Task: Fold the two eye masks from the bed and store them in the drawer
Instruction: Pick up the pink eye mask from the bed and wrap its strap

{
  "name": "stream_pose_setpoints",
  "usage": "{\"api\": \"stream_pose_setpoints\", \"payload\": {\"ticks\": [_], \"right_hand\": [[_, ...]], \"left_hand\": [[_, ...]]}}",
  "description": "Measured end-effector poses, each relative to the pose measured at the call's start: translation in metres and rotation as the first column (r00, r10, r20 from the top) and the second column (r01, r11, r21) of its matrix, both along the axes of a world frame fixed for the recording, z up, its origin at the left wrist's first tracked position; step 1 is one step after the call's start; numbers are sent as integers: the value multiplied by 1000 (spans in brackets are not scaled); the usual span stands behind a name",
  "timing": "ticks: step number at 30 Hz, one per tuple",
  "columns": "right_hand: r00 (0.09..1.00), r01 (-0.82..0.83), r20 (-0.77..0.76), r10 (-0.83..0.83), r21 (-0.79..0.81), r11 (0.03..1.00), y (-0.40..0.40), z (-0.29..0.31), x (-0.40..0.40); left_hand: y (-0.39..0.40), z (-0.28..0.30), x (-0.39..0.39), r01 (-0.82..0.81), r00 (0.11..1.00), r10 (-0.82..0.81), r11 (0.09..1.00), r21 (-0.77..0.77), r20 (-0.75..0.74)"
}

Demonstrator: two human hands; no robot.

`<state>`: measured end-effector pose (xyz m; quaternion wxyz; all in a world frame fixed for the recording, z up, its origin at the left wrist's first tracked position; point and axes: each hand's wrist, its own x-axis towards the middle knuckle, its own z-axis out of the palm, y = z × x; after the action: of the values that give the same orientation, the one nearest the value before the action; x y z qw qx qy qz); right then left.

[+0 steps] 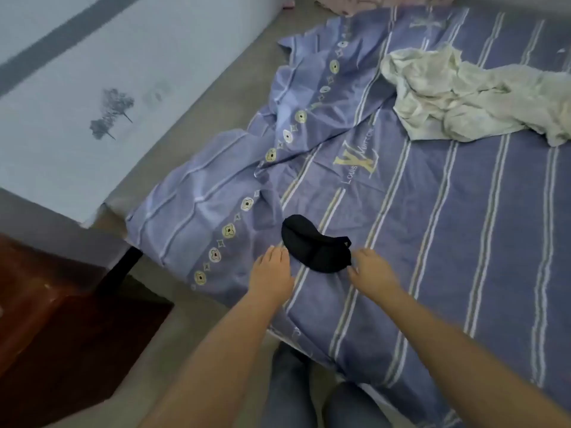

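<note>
Black eye mask (315,247) lies flat on striped bedsheet (448,242), near bed's left edge. Left hand (272,271) and right hand (372,271) flank it, fingers spread, holding nothing. Open sheet far right; crumpled white cloth (463,94) well apart.

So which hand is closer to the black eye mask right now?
Right. The right hand has fingertips at the eye mask's right end, seemingly touching. The left hand sits open just off its left end.
</note>
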<state>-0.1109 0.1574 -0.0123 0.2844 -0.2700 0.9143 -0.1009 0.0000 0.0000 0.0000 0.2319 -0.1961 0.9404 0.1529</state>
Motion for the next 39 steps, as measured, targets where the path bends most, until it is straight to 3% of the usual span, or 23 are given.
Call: {"api": "stream_pose_setpoints", "payload": {"ticks": [3, 7, 11, 14, 15, 16, 17, 18, 19, 20, 21, 22, 25, 27, 28, 30, 32, 36, 39], "right_hand": [[999, 34, 23, -34, 6, 999, -27, -42, -19], [996, 80, 48, -81, 25, 997, -51, -77, -41], [996, 86, -26, -85, 47, 995, -65, -101, -61], [946, 322, 78, -316, -91, 942, -57, -105, -68], [873, 479, 168, -457, -129, 868, -52, -106, -73], [735, 667, 291, -612, -154, 729, -44, -106, -79], [525, 845, 424, -738, -155, 512, -36, -106, -86], [303, 952, 527, -794, -138, 272, -27, -103, -93], [157, 986, 579, -800, -141, 91, -18, -100, -100], [105, 986, 588, -802, -165, 8, -10, -97, -106], [134, 979, 564, -815, -204, 19, -6, -96, -110], [233, 960, 507, -830, -257, 112, -7, -94, -110], [679, 731, 317, -663, -378, 568, -33, -93, -104], [882, 471, 221, -416, -414, 779, -55, -100, -108], [937, 349, 173, -304, -418, 838, -67, -103, -113], [982, 186, 114, -151, -426, 885, -91, -108, -124], [983, 154, 154, -100, -397, 905, -116, -114, -136], [901, 357, 344, -265, -238, 903, -146, -123, -153], [769, 578, 502, -395, -285, 764, -139, -113, -156]], "left_hand": [[-15, -45, -26, -99, 995, 98, 991, 86, 18], [-16, -90, -47, -53, 998, 48, 989, 140, 37], [-13, -114, -59, -32, 984, 58, 988, 152, -171], [-19, -119, -69, -29, 955, 90, 976, 214, -284], [-22, -119, -74, -35, 941, 117, 967, 254, -316], [-25, -118, -80, -70, 928, 173, 950, 303, -329], [-27, -118, -85, -124, 916, 247, 923, 364, -316], [-30, -119, -89, -217, 886, 362, 876, 431, -289], [-32, -119, -91, -350, 827, 510, 796, 494, -235], [-36, -119, -94, -487, 744, 649, 689, 537, -159], [-39, -118, -95, -584, 668, 740, 588, 560, -80], [-42, -118, -95, -634, 624, 781, 522, 571, -21], [-46, -120, -96, -630, 670, 741, 543, 555, 35], [-45, -120, -98, -621, 687, 727, 571, 537, 22], [-45, -121, -101, -616, 690, 724, 591, 521, -4], [-48, -122, -106, -594, 734, 678, 676, 437, -52], [-52, -124, -111, -540, 805, 591, 767, 346, -52], [-59, -126, -128, -440, 879, 476, 834, 334, -33], [-64, -119, -137, -464, 846, 533, 764, 449, -33]]}}
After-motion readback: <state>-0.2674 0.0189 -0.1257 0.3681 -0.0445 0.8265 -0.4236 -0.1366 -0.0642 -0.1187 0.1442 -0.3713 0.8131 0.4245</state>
